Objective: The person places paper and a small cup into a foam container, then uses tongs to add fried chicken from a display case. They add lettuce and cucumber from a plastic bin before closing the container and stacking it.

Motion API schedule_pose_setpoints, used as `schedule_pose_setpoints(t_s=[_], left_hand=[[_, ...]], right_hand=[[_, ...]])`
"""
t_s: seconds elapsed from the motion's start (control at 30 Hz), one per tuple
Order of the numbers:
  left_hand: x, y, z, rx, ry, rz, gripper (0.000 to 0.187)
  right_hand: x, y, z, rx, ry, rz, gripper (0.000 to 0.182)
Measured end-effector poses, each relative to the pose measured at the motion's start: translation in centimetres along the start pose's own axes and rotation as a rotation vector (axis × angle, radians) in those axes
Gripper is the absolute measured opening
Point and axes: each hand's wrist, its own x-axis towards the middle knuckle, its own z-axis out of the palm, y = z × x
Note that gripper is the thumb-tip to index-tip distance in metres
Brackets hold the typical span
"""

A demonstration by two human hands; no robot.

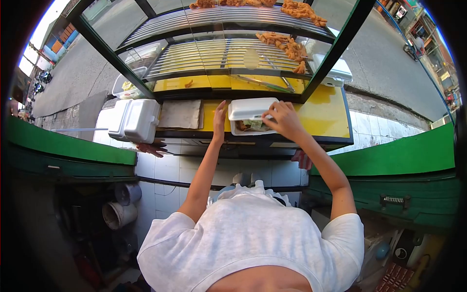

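Observation:
A white foam box (252, 109) sits on the yellow counter (316, 117), its lid partly lowered over food with green leaves (254, 125). The fingers of my right hand (284, 119) pinch the lid's front right edge. Just left of the box is my left hand (220, 118), upright with the fingers stretched and holding nothing. Farther left, brown paper sheets (180, 114) lie on the counter beside closed foam boxes (134, 120).
Behind the counter's front strip stands a glass case with racks (194, 56) of fried pieces (292, 48) and metal tongs (265, 82). Green side panels (389, 151) flank me. Buckets (119, 214) are at lower left; another foam box (335, 70) stands right of the case.

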Motion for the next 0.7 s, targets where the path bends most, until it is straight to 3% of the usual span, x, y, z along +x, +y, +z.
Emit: schedule_pose_setpoints(t_s=[0.07,0.13,0.2,0.27,0.3,0.37,0.47,0.53,0.6,0.63,0.7], left_hand=[[-1.5,2.3,0.9,0.028,0.038,-0.077,0.055],[-3.0,3.9,2.3,0.196,0.105,-0.048,0.056],[-3.5,2.5,2.7,0.139,0.049,0.051,0.056],[-5.2,5.1,4.8,0.801,0.009,0.282,0.056],[-5.4,5.1,5.4,0.802,0.007,0.280,0.056],[-5.5,5.1,6.3,1.169,-0.035,0.371,0.055],[-4.9,3.7,6.4,1.320,-0.096,0.382,0.049],[-4.6,3.2,6.3,1.320,-0.097,0.371,0.047],[-4.6,3.2,6.2,1.235,-0.050,0.326,0.059],[-4.7,3.4,6.3,1.235,-0.062,0.332,0.059],[-4.9,3.8,6.5,0.880,0.050,0.186,0.077]], right_hand=[[-2.2,-0.9,1.5,0.053,-0.051,0.018,0.011],[-4.2,-1.6,3.3,0.052,-0.039,0.053,0.012],[-5.8,-1.6,5.2,0.049,-0.026,0.088,0.013],[-7.1,-1.5,7.1,0.051,0.036,0.159,0.014],[-7.2,-1.7,7.3,0.075,0.049,0.170,0.015],[-7.6,-1.8,7.2,0.082,0.051,0.196,0.017],[-7.4,-1.7,6.3,0.151,0.046,0.276,0.023],[-6.9,-1.2,6.2,0.210,0.046,0.331,0.026],[-6.4,-0.8,6.3,0.189,0.398,0.440,0.031],[-6.3,-0.4,6.6,0.293,0.442,0.553,0.040],[-6.5,0.6,7.9,0.372,0.480,0.590,0.044]])
